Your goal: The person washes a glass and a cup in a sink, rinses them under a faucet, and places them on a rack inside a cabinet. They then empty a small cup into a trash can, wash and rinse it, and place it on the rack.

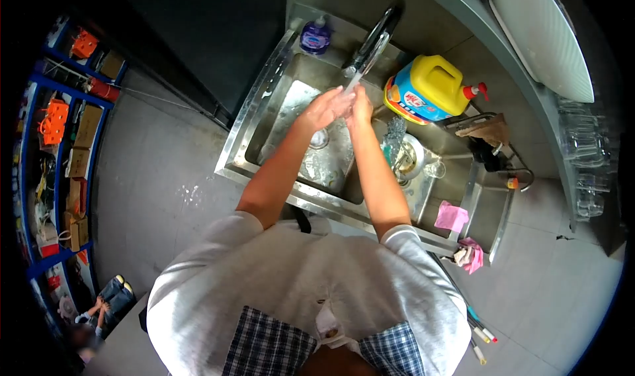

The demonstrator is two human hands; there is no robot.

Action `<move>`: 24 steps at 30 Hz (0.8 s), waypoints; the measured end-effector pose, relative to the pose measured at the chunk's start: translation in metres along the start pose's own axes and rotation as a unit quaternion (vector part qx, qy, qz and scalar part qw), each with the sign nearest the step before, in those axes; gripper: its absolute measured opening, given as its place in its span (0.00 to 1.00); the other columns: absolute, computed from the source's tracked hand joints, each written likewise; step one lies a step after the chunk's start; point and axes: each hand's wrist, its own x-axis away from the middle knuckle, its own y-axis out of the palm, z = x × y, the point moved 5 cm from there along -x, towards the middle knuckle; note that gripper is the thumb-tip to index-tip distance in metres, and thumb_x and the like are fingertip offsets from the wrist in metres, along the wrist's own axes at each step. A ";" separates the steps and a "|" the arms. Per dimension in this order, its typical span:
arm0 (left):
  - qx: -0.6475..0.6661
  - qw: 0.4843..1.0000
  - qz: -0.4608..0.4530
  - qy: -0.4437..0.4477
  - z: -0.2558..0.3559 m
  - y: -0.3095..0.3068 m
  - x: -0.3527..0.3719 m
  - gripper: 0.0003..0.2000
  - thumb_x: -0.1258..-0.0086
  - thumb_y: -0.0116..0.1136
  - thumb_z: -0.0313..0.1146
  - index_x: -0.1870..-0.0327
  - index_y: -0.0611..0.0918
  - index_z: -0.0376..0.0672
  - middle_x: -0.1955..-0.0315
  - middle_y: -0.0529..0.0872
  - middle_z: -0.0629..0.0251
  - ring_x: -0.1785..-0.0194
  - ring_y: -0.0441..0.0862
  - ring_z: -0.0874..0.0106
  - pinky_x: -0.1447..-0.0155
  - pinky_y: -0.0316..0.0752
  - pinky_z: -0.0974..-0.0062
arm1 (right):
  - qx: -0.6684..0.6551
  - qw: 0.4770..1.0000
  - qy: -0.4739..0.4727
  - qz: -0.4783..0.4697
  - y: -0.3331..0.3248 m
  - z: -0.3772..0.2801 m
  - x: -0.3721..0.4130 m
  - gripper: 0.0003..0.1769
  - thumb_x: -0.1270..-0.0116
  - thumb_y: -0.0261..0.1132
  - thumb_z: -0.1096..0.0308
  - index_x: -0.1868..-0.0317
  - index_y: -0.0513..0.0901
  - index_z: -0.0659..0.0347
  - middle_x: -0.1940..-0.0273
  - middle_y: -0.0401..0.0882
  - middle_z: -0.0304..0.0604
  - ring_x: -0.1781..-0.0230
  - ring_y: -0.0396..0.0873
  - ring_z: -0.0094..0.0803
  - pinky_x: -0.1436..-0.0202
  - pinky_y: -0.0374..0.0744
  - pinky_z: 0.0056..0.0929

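Note:
Both my hands are together under the chrome faucet (365,48), over the left basin of the steel sink (231,152). A stream of water falls on the fingers. My left hand (324,109) has its fingers stretched out toward my right hand (361,106), and I see nothing held in it. The right hand touches the left near the fingertips; its own fingers are mostly hidden by the glare and the water. Below them the basin is wet, with a round drain (319,139).
A purple soap bottle (315,37) stands at the back left corner. Right of the faucet is a yellow detergent jug (426,88). The right basin holds a white round dish (411,156); pink cloths (452,216) lie nearby. A shelf with glasses (585,144) overhangs at right. Another person (109,303) sits far left.

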 end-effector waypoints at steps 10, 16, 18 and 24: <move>-0.004 0.998 0.064 0.016 0.000 -0.050 -0.011 0.15 0.27 0.49 0.43 0.49 0.78 0.44 0.60 0.84 0.64 0.55 0.81 0.70 0.49 0.77 0.71 | 0.574 0.562 -0.582 -0.124 0.053 -0.053 0.065 0.13 0.39 0.58 0.66 0.55 0.82 0.60 0.62 0.82 0.47 0.64 0.80 0.48 0.56 0.77 0.40; 0.006 0.996 0.081 0.035 -0.001 -0.046 0.000 0.18 0.27 0.47 0.48 0.50 0.77 0.43 0.60 0.85 0.64 0.57 0.82 0.71 0.53 0.78 0.68 | 0.527 0.766 -0.273 -0.245 0.036 -0.027 0.007 0.13 0.36 0.60 0.60 0.56 0.81 0.58 0.63 0.83 0.44 0.63 0.81 0.44 0.57 0.78 0.36; -0.028 0.992 0.114 0.048 0.004 -0.031 0.009 0.20 0.28 0.48 0.50 0.51 0.77 0.41 0.61 0.84 0.63 0.59 0.82 0.71 0.56 0.77 0.68 | 0.364 0.901 -0.071 -0.227 0.023 -0.019 -0.006 0.17 0.36 0.63 0.55 0.54 0.80 0.58 0.62 0.83 0.41 0.63 0.82 0.39 0.59 0.79 0.34; -0.195 0.919 0.309 0.149 0.020 -0.020 0.025 0.19 0.31 0.54 0.49 0.60 0.78 0.37 0.69 0.83 0.62 0.70 0.81 0.72 0.67 0.76 0.73 | 0.306 0.918 0.046 -0.249 0.010 -0.021 0.022 0.25 0.36 0.65 0.56 0.44 0.71 0.57 0.56 0.80 0.44 0.60 0.82 0.34 0.63 0.81 0.30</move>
